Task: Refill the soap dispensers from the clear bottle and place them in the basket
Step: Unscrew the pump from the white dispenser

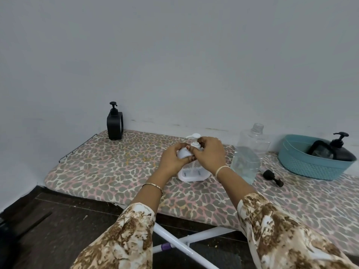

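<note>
two grips on the white dispenser, mid ironing board: left hand curled round its shoulder, right hand pinching the pump collar. just right stands the uncapped clear bottle; farther right, the basket holds a black dispenser.

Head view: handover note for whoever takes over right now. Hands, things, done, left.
Left hand grips the white dispenser at its shoulder. Right hand pinches its pump at the neck. Screwing on or off: cannot tell.
Clear bottle stands uncapped and part full, right of the white dispenser. A black cap lies beside it on the board.
Done: one black dispenser lies in the basket.
Left: finish the white one and basket it. The second black dispenser stands at the board's far left.
</note>
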